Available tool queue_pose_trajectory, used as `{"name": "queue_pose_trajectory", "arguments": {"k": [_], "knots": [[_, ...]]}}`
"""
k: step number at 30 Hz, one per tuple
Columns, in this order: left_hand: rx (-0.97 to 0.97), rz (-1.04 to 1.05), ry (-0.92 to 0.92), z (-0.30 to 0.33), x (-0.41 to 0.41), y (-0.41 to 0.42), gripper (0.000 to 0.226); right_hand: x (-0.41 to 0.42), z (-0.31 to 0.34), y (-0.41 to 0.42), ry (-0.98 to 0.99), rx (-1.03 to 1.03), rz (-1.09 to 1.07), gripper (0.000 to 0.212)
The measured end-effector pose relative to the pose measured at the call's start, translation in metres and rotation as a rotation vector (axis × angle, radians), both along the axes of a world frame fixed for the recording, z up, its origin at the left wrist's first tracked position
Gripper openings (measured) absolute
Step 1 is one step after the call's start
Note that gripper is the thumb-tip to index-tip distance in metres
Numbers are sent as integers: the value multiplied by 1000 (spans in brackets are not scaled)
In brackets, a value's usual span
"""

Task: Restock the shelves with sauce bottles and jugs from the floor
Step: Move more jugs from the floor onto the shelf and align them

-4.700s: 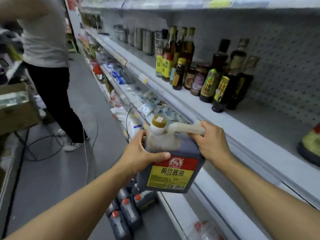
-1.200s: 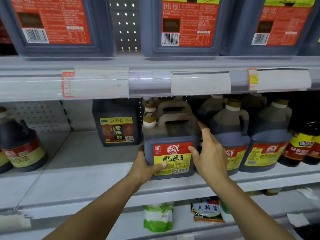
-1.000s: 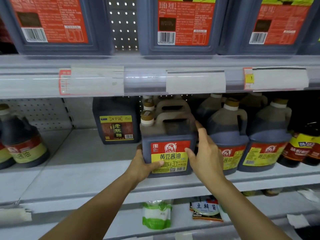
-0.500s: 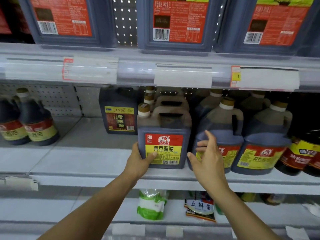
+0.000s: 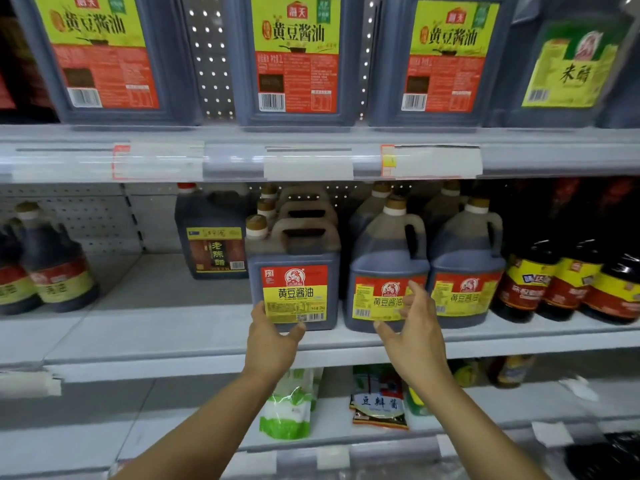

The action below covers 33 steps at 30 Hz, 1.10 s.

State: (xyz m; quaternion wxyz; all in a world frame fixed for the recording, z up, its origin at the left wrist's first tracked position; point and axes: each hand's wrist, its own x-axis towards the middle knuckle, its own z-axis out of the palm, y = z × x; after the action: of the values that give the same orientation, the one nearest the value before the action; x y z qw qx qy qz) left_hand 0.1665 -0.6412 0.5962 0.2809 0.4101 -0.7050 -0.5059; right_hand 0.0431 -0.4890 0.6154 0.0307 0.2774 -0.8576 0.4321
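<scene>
The square soy sauce jug (image 5: 294,271) stands upright on the middle shelf (image 5: 173,341), at the front of a row of like jugs. The left hand (image 5: 272,336) touches the jug's lower left corner, thumb against the bottom of the yellow label, fingers loosely spread rather than wrapped round it. The right hand (image 5: 414,327) hangs open just right of the jug, clear of it, fingers spread in front of a round jug (image 5: 388,268). A vinegar jug (image 5: 211,237) sits behind and left of the square jug. Dark bottles (image 5: 568,278) stand far to its right.
</scene>
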Motion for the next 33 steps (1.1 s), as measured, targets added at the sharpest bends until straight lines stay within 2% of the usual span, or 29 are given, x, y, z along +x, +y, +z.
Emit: {"name": "queue_pose_trajectory", "arguments": {"k": [4, 11, 19, 23, 28, 33], "knots": [[21, -93, -39, 4, 0, 20, 77, 14, 3, 15, -16, 2, -16, 80], [44, -226, -33, 9, -3, 42, 75, 25, 6, 43, 10, 41, -84, 79], [54, -270, -46, 12, -24, 54, 75, -1, 5, 51, -42, 28, -93, 79], [77, -234, -52, 11, -48, 57, 75, -31, -2, 47, -115, 33, -17, 80], [132, -160, -45, -2, -79, 63, 76, -69, -13, 33, -274, 43, 191, 87], [116, -116, -13, -12, -93, 67, 72, -90, -29, 24, -268, 25, 245, 94]]}}
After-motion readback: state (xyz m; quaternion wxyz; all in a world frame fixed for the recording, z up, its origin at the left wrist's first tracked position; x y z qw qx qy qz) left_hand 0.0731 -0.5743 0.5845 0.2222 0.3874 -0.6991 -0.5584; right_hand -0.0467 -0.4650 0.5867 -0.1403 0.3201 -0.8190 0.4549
